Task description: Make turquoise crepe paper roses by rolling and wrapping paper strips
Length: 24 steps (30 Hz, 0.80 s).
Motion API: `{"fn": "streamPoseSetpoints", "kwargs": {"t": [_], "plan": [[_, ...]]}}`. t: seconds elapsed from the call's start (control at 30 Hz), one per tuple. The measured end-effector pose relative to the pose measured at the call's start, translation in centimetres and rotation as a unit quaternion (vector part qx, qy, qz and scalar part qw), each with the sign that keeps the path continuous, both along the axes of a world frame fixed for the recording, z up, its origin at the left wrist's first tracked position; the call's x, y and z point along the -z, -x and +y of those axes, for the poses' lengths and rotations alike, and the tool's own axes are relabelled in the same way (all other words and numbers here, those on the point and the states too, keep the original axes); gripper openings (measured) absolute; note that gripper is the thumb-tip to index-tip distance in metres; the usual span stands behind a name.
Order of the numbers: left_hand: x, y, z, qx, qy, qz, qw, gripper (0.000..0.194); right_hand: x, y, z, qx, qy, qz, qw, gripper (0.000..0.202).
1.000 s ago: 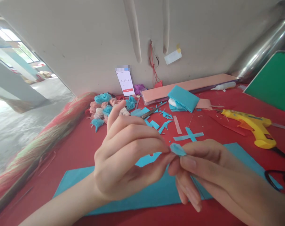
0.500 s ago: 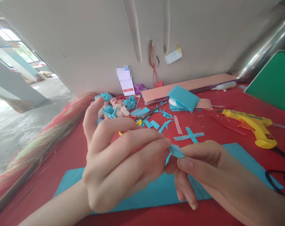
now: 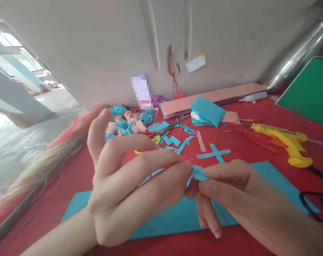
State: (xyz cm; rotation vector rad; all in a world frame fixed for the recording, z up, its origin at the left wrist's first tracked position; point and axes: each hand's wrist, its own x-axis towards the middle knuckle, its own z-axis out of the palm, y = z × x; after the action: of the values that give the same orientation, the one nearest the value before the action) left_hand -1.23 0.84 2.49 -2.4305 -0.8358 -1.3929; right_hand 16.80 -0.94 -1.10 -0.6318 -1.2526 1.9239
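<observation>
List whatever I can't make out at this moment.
All in the head view:
- Blue paper piece: ends partly covered by the fingertips of the left hand and right hand.
- Phone: screen text lost to pixelation.
- Scissors: handles partly behind the left hand.
- Green board: cut off by the right edge.

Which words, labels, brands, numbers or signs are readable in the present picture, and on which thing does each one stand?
There are none I can read.
Phone: its screen is pixelated, nothing legible.
Yellow glue gun: any marking is too small and blurred.
White paper: no writing can be made out.
White bottle: no readable label.
Small blue piece in the right hand: no print visible.
</observation>
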Motion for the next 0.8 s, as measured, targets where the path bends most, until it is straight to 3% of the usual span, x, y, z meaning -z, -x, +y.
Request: {"fn": "streamPoseSetpoints", "kwargs": {"t": [0.1,0.3,0.57,0.67,0.8], "plan": [[0.1,-0.3,0.1,0.002,-0.1,0.04,0.994,0.014,0.0,0.0,-0.1,0.017,-0.035,-0.019,0.999,0.035],[-0.2,-0.4,0.3,0.028,-0.064,0.046,0.996,0.014,-0.3,0.1,-0.2,0.055,-0.102,-0.064,0.991,0.037],[0.3,-0.7,0.9,0.051,-0.022,0.018,0.998,0.01,-0.5,0.2,-0.1,0.095,-0.133,-0.097,0.982,0.028],[0.5,-0.7,1.0,0.094,0.053,0.0,0.994,0.012,-0.9,0.0,-0.2,0.109,-0.171,-0.134,0.97,0.036],[0.4,-0.9,0.9,0.2,0.213,0.001,0.956,0.016,-1.2,0.0,-0.2,0.115,-0.197,-0.164,0.96,0.035]]}}
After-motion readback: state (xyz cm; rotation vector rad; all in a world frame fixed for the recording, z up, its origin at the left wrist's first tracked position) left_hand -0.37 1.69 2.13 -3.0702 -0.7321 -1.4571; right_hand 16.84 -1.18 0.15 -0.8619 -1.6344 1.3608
